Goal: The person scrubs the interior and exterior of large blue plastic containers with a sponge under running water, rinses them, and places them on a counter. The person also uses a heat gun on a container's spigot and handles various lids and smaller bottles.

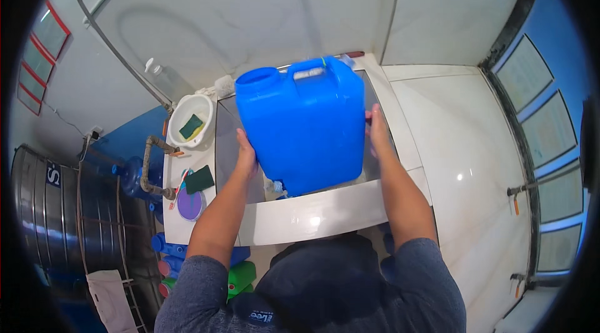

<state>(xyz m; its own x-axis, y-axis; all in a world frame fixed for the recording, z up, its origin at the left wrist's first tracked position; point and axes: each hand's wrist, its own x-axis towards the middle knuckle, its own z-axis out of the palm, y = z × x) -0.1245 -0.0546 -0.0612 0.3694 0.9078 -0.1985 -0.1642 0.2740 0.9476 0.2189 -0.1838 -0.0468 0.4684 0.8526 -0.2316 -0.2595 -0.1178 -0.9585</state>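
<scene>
Between my two hands is a large blue plastic jerrycan [304, 136], with its wide uncapped mouth at the upper left and a moulded handle along the top. My left hand [246, 155] presses against its left side. My right hand [377, 131] grips the opposite side, its fingers partly hidden behind the jug. A small spigot [278, 186] shows at the bottom left corner. The jerrycan is over a grey-lined sink basin [372, 94] and hides most of it; whether its base touches the bottom I cannot tell.
On the left ledge are a white plastic basin [171, 122] with a sponge, a dark green scouring pad [200, 179], a purple lid [191, 205] and a pipe tap [149, 159]. A pump bottle [161, 75] stands behind. Blue and green containers [243, 276] sit below the counter.
</scene>
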